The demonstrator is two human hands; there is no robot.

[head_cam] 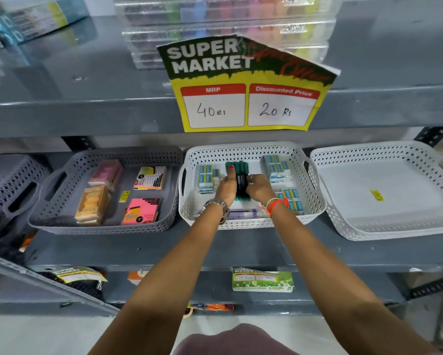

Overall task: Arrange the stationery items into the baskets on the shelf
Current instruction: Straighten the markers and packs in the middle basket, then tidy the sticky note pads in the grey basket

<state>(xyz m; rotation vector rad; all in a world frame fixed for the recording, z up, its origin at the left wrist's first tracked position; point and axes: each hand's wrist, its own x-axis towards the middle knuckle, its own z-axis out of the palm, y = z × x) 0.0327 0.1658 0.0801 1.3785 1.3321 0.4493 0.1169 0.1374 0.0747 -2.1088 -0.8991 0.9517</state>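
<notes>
1. On the middle shelf, the white basket [243,221] holds eraser packs [206,179] at its left and right sides, and a purple pen pack [243,213] along its near wall.
2. Both hands meet over a bundle of green markers [237,167] at its centre: the left hand [225,187] presses along one side with thumb extended, and the right hand [258,188] curls loosely against the other.
3. Left of it, the grey basket [61,221] already holds sticky-note pads [142,211].
4. At the right, the far-right white basket [369,234] looks unfilled, so the work seems partway done.
</notes>
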